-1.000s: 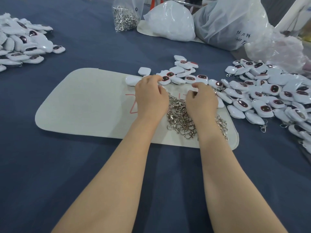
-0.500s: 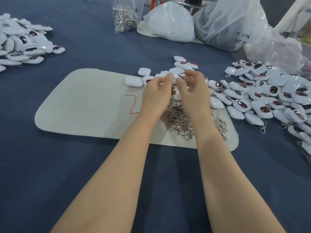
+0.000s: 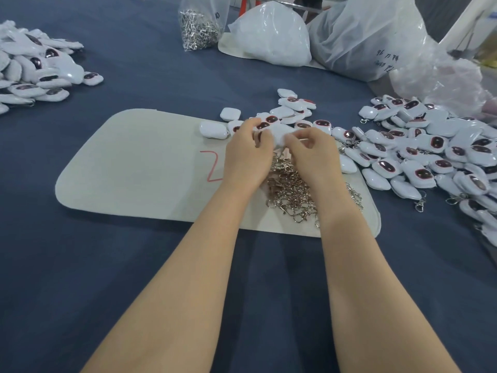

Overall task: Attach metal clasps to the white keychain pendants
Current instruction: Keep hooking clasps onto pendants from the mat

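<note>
1. Head view: two bare hands meet above the far right part of one pale mat (image 3: pixel 139 168), which lies on the blue-covered bench (image 3: pixel 121 278).
2. The left hand (image 3: pixel 246 154) has its grip closed, with curled fingers pinching the left side of one white pendant (image 3: pixel 281 134).
3. The right hand (image 3: pixel 314 154) also has its grip closed, with fingertips pinching the same pendant from the right. Whether it also holds a clasp cannot be told.
4. The pendant is held just above the mat, over the far edge of one clasp heap (image 3: pixel 290 195) that lies between and under the wrists.
5. There are three heaps of pendants, each too many to count: a middle heap (image 3: pixel 293 109) behind the hands, a right heap (image 3: pixel 430 157), and a far-left heap (image 3: pixel 32 68).
6. One red mark (image 3: pixel 212 165) is on the mat, just beside the left hand.
7. Four plastic bags stand at the far edge: one clasp bag (image 3: pixel 200 25), one white bag (image 3: pixel 271 33), one large cloudy bag (image 3: pixel 371 36), and one crinkled bag (image 3: pixel 443 79).
</note>
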The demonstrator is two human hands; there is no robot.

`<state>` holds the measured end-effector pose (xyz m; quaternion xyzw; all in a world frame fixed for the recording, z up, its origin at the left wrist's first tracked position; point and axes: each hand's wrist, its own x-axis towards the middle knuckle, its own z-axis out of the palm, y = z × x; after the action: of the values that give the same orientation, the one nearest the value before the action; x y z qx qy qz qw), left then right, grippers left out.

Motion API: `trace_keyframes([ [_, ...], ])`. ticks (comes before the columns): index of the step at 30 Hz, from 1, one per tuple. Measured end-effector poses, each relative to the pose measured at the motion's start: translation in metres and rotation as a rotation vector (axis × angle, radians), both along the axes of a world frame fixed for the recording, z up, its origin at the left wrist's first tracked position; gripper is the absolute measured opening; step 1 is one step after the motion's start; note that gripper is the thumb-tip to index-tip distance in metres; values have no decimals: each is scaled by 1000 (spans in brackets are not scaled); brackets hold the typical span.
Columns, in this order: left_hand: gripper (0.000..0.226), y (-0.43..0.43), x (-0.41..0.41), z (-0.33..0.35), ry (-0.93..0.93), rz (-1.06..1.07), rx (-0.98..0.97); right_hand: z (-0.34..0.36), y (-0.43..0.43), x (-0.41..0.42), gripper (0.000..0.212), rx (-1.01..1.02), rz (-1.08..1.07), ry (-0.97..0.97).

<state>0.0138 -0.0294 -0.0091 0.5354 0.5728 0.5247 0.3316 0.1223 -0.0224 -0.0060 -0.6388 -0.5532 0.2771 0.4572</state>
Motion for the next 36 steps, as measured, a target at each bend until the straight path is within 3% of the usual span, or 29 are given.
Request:
trace_keyframes([
  [3, 20, 2, -2, -1, 1, 7, 35, 2, 0, 5, 6, -19, -75, 272],
  [7, 19, 1, -2, 0, -10, -21, 76, 4, -1, 2, 23, -10, -98, 361],
  [9, 22, 2, -3, -4, 115, 32, 94, 11, 0, 5, 23, 161, -250, 578],
  [12, 35, 8, -8, -14, 458, 119, 40, 19, 4, 22, 5, 403, -405, 1078],
  [13, 37, 9, -9, -17, 575, 112, 0, 18, 4, 28, 17, 390, -408, 1097],
  [15, 38, 8, -8, -22, 729, 81, -56, 14, 1, 28, 44, 227, -334, 879],
  [18, 36, 6, -9, -23, 771, 93, -70, 7, -2, 11, 64, 116, -346, 424],
  [20, 34, 5, -9, -23, 752, 109, -87, 6, -3, 2, 58, 100, -256, 130],
  [24, 31, 5, -7, -20, 675, 135, -94, -3, -3, 0, 41, -135, -18, -459],
  [26, 33, 7, -9, -16, 460, 159, -59, -5, -4, -4, 42, -211, 17, -609],
  [30, 35, 8, -9, -5, 41, 142, 19, -4, -2, -9, 23, -196, 18, -636],
  [33, 27, 8, -8, -1, -252, 164, -69, -6, 0, -12, 15, -202, 25, -638],
  [36, 9, 6, -12, 6, -750, 116, -174, -8, 0, -11, 12, -152, 11, -615],
])
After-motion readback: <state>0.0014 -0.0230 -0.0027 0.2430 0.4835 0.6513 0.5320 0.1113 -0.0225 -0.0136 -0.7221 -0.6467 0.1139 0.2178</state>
